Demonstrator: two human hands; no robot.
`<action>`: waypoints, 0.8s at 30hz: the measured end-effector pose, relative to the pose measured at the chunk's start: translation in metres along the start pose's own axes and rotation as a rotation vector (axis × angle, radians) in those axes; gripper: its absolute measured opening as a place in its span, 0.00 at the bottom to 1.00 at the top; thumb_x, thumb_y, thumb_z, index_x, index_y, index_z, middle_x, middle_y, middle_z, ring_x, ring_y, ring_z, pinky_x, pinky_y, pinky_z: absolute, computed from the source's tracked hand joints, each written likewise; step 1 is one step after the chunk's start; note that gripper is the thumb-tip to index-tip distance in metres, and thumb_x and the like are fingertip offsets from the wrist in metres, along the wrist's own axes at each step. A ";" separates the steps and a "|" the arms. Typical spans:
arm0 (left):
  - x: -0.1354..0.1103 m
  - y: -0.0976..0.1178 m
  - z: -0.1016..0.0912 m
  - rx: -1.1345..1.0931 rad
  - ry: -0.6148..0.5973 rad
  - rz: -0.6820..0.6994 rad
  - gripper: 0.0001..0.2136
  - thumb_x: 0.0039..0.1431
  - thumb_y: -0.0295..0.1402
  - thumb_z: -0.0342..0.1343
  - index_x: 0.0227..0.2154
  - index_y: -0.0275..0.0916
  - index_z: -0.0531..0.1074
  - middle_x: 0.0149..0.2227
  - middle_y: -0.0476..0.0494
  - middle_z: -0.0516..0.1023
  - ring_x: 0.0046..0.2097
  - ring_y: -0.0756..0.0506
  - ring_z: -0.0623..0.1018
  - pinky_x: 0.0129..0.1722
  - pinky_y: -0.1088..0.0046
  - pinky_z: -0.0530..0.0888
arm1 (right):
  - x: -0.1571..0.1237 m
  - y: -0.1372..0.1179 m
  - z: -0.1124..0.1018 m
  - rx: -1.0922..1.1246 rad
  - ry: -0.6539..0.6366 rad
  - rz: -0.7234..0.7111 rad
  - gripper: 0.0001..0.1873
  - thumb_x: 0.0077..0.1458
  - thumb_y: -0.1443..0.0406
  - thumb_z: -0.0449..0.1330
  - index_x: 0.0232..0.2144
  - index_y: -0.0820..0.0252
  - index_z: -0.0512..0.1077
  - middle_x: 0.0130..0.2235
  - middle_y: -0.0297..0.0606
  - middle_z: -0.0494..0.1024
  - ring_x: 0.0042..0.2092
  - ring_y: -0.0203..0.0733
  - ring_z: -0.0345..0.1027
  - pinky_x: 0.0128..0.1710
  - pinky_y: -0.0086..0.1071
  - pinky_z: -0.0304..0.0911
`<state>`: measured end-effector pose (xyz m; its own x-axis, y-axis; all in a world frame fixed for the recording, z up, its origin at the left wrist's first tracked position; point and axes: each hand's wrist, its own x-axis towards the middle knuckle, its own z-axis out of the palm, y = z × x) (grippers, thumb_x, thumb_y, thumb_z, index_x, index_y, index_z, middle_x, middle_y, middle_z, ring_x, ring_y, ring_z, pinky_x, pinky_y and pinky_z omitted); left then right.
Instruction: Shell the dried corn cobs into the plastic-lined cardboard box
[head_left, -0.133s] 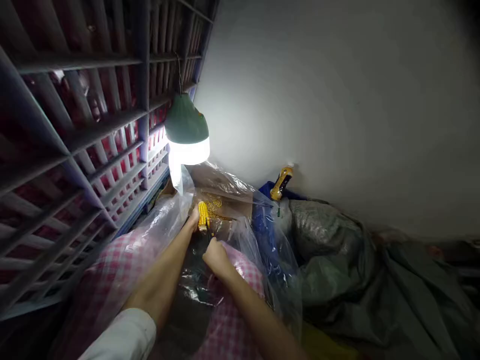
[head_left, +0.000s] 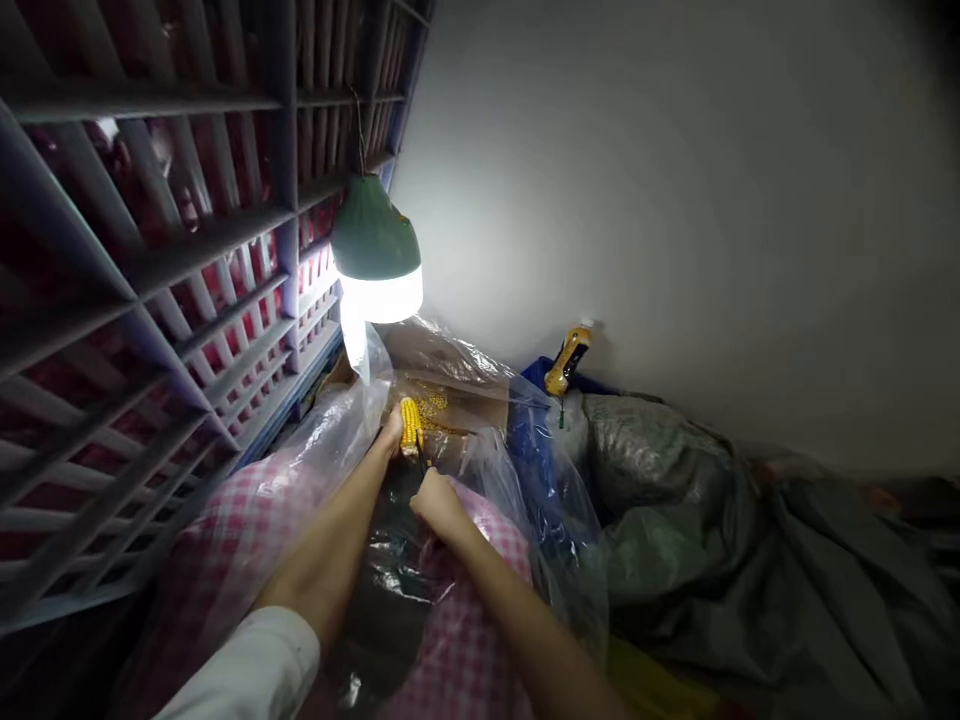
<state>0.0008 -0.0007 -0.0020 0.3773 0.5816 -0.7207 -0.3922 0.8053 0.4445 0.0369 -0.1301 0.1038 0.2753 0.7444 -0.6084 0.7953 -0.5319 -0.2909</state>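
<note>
My left hand (head_left: 391,430) is closed around a cob of yellow corn (head_left: 410,427), holding it tilted up over the open plastic bag. A slim dark tool (head_left: 421,455), perhaps a screwdriver, is gripped in my right hand (head_left: 436,502). Its tip meets the lower right side of the cob; the handle is mostly hidden by my fingers. Loose corn kernels (head_left: 433,403) lie on brown material just beyond the cob. Clear plastic sheeting (head_left: 484,455) spreads around both hands. Pink checked cloth (head_left: 480,625) covers my lap under my forearms.
A lit green lamp (head_left: 377,230) hangs close above my left hand. Slatted plastic crates (head_left: 289,240) are stacked on the left. Behind stands a pale wall (head_left: 675,200). A yellow-and-black bottle-like object (head_left: 568,360) leans there, beside a blue bin (head_left: 536,375) and stuffed grey-green sacks (head_left: 660,470).
The view has shifted slightly. Both hands keep their grips, and the tool's tip sits a little higher along the cob's right side.
</note>
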 end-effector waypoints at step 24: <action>0.001 0.000 0.004 -0.145 0.036 0.015 0.15 0.58 0.38 0.49 0.45 0.35 0.66 0.43 0.42 0.71 0.39 0.48 0.73 0.37 0.66 0.72 | 0.012 0.002 -0.021 0.225 -0.095 0.058 0.06 0.45 0.75 0.54 0.28 0.63 0.63 0.22 0.35 0.68 0.26 0.35 0.67 0.28 0.27 0.64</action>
<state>0.0050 0.0003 -0.0011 0.3410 0.5866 -0.7346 -0.5158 0.7701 0.3754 0.0532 -0.1137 0.1115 0.2567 0.6742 -0.6924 0.6368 -0.6570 -0.4036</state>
